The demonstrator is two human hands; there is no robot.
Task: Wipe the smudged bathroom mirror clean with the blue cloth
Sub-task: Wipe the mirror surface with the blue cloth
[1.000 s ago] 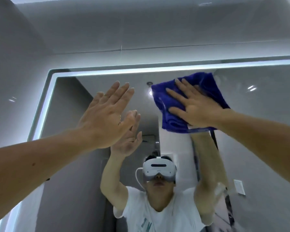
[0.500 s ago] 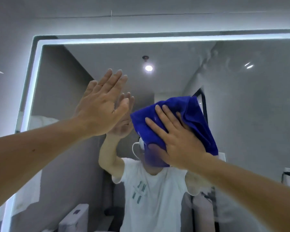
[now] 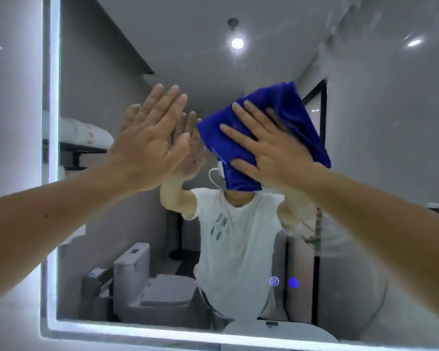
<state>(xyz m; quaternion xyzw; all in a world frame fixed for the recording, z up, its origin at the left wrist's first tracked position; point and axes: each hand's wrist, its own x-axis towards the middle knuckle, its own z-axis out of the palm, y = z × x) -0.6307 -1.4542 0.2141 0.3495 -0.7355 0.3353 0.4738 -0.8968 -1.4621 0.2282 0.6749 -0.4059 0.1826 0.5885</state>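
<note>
mirror [image 3: 365, 148]: glossy flat glass, lit edge | blue cloth [image 3: 297, 115]: plush, bunched | right hand [image 3: 271, 148]: splayed flat, pressing cloth to glass | left hand [image 3: 147, 145]: flat, fingers straight, holding nothing

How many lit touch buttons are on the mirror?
2, side by side low on the mirror: a pale button at left, a blue button right of it. The mirror runs off frame rightward, so more may be hidden.

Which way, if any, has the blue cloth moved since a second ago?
Yes, downward: the blue cloth left the lit top edge of the mirror for mid-glass.
</note>
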